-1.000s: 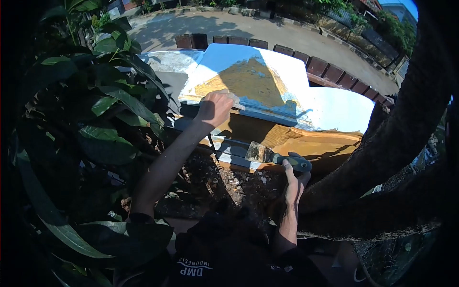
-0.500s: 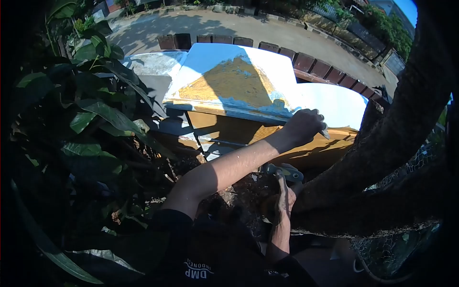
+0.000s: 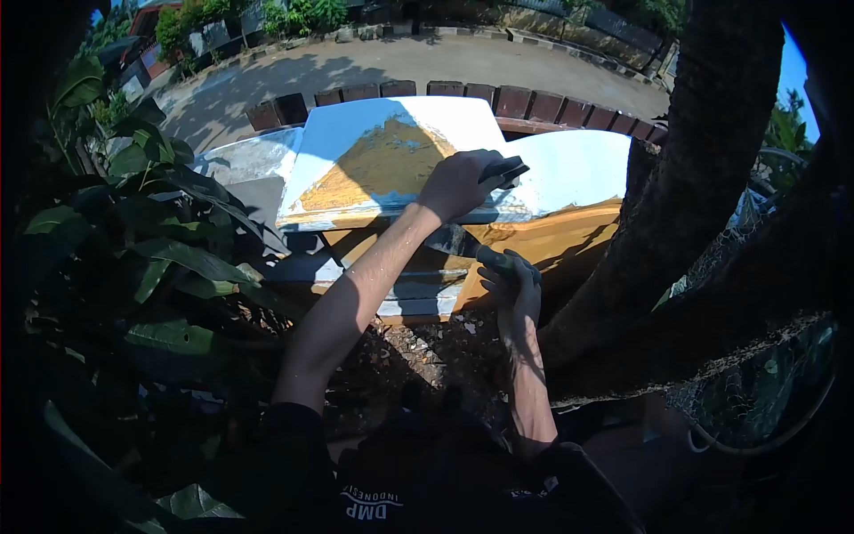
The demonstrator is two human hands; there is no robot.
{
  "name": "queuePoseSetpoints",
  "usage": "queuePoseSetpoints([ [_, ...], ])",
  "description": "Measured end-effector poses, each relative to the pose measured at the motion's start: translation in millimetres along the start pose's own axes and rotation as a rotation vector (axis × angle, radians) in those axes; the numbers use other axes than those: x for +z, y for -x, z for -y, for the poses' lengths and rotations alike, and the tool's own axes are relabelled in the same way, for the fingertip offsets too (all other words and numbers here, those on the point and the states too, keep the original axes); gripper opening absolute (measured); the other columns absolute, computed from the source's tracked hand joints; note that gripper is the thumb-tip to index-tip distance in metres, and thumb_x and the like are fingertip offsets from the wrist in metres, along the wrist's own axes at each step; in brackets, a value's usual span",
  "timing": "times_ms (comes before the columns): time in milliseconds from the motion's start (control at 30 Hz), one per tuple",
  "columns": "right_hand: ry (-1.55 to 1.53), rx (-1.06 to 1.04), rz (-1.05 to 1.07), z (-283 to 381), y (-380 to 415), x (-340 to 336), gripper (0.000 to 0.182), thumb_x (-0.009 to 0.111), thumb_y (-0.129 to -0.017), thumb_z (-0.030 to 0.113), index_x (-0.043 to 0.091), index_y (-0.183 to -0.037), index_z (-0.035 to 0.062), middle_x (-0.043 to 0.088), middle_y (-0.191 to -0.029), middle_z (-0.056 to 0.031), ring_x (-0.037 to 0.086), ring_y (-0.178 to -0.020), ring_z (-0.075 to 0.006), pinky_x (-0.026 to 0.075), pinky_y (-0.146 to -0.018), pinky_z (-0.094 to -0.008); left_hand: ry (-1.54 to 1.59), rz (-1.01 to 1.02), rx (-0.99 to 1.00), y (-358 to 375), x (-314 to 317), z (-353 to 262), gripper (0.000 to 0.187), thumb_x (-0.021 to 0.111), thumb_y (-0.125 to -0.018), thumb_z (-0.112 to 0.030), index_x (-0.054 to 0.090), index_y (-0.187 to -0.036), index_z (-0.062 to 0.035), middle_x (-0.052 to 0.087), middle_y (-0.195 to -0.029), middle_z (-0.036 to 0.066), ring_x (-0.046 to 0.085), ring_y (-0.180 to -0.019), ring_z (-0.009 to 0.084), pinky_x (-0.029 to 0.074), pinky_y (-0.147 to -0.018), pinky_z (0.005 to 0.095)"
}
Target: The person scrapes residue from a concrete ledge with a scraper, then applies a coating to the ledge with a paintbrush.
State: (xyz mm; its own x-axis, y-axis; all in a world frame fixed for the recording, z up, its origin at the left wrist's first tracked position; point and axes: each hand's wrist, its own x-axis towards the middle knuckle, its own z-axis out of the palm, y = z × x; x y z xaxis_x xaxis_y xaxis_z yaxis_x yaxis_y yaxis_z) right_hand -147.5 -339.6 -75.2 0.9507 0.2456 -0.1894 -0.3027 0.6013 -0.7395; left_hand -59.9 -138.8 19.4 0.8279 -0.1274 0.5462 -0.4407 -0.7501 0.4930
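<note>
My left hand (image 3: 455,185) is closed over the painted panel, its fingers around a dark folded pad (image 3: 505,169) that looks like sandpaper. Below and to the right, my right hand (image 3: 518,289) grips a scraper by its green handle (image 3: 495,258). The dark scraper blade (image 3: 452,238) points up and left, under my left wrist and near the panel's front edge. White and light-blue paint covers the panel (image 3: 445,116), except for a rough yellow-brown patch (image 3: 382,165) where the coat is worn away. An ochre side face (image 3: 569,233) lies under the front edge.
A thick tree trunk (image 3: 703,169) rises close on my right. Large leaves (image 3: 169,267) crowd the left side. Brown fence slats (image 3: 525,103) run behind the panel, with a paved road (image 3: 382,60) beyond. Littered soil (image 3: 418,351) lies below my hands.
My left hand has moved left and up over the panel with the dark pad. My right hand has raised the scraper, whose blade now shows near the panel's edge. The view has shifted.
</note>
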Motion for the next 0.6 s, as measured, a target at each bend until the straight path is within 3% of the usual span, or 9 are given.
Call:
queuePoseSetpoints([
  [33,-0.078,0.001,0.023,-2.9,-3.2,-6.3,0.04,0.06,-0.099,0.021,0.058,-0.132,-0.0007,0.066,-0.124,-0.021,0.067,-0.117,-0.0352,0.055,-0.099,-0.0383,-0.017,-0.043,-0.062,0.9,-23.7,9.7,0.031,0.068,-0.097,-0.032,0.068,-0.112,-0.0041,0.074,-0.096,0.018,0.073,-0.086,0.0351,0.056,-0.077,0.0453],
  [67,-0.179,0.025,0.027,-2.0,-1.4,-7.3,0.04,0.06,-0.099,0.02,0.057,-0.133,-0.0007,0.065,-0.126,-0.0214,0.067,-0.115,-0.0347,0.056,-0.096,-0.0388,-0.105,-0.162,-0.067,-0.2,-31.1,35.7,0.036,0.066,-0.098,-0.037,0.066,-0.108,-0.0025,0.073,-0.093,0.021,0.072,-0.084,0.039,0.055,-0.073,0.0468],
  [133,-0.38,0.065,0.048,0.1,-1.5,-5.2,0.041,0.06,-0.098,0.018,0.056,-0.134,-0.0006,0.063,-0.13,-0.0222,0.069,-0.111,-0.0336,0.058,-0.09,-0.0399,-0.261,-0.194,-0.21,1.0,-67.2,54.6,0.047,0.062,-0.098,-0.048,0.068,-0.107,-0.0019,0.071,-0.099,0.023,0.07,-0.091,0.0423,0.054,-0.078,0.0493],
  [233,-0.168,-0.072,0.087,-7.6,-1.6,5.1,0.03,0.063,-0.095,0.01,0.054,-0.122,0.0009,0.064,-0.126,-0.0276,0.069,-0.109,-0.0371,0.056,-0.096,-0.0432,-0.293,-0.439,-0.199,16.5,-96.5,96.2,0.051,0.06,-0.098,-0.049,0.069,-0.119,-0.0026,0.07,-0.113,0.024,0.065,-0.106,0.0426,0.051,-0.092,0.0475],
  [300,-0.046,-0.057,0.097,-18.7,-3.7,8.9,0.025,0.064,-0.092,0.003,0.048,-0.111,0.004,0.065,-0.12,-0.0313,0.071,-0.104,-0.0398,0.057,-0.095,-0.0454,-0.288,-0.439,-0.314,22.4,-113.8,112.0,0.055,0.058,-0.099,-0.051,0.068,-0.122,-0.0016,0.07,-0.116,0.026,0.066,-0.108,0.0438,0.052,-0.092,0.0481],
  [400,0.147,-0.078,-0.06,-48.4,-14.2,14.9,0.025,0.058,-0.099,0.012,0.042,-0.118,0.0081,0.07,-0.106,-0.0245,0.07,-0.084,-0.0286,0.056,-0.078,-0.0387,-0.425,-0.513,-0.353,29.8,-110.0,159.9,0.056,0.056,-0.1,-0.05,0.063,-0.13,-0.0029,0.069,-0.117,0.027,0.066,-0.108,0.0445,0.055,-0.087,0.0499],
  [433,0.207,-0.069,-0.162,-49.0,-12.2,23.8,0.039,0.055,-0.102,0.019,0.037,-0.135,0.0088,0.071,-0.099,-0.0187,0.067,-0.077,-0.0234,0.053,-0.071,-0.0354,-0.492,-0.554,-0.356,28.9,-105.9,161.3,0.056,0.055,-0.101,-0.049,0.061,-0.134,-0.0037,0.068,-0.119,0.028,0.066,-0.109,0.0447,0.055,-0.086,0.0504],
  [533,0.671,-0.266,-0.331,-40.1,-8.3,37.2,0.051,0.054,-0.103,0.026,0.037,-0.149,0.0122,0.07,-0.091,-0.0167,0.066,-0.075,-0.0248,0.053,-0.07,-0.0389,-0.364,-0.568,-0.371,37.8,-92.3,139.1,0.054,0.054,-0.102,-0.046,0.056,-0.141,-0.0085,0.063,-0.128,0.028,0.064,-0.113,0.0448,0.054,-0.089,0.0519],
  [600,1.036,-0.292,-0.28,-21.7,-17.0,26.5,0.051,0.052,-0.105,0.033,0.044,-0.153,0.0164,0.071,-0.09,-0.0202,0.069,-0.079,-0.0315,0.053,-0.073,-0.0437,-0.432,-0.48,-0.171,45.0,-88.5,136.2,0.051,0.054,-0.103,-0.044,0.057,-0.143,-0.0139,0.053,-0.143,0.026,0.06,-0.121,0.0436,0.049,-0.102,0.0506],
])
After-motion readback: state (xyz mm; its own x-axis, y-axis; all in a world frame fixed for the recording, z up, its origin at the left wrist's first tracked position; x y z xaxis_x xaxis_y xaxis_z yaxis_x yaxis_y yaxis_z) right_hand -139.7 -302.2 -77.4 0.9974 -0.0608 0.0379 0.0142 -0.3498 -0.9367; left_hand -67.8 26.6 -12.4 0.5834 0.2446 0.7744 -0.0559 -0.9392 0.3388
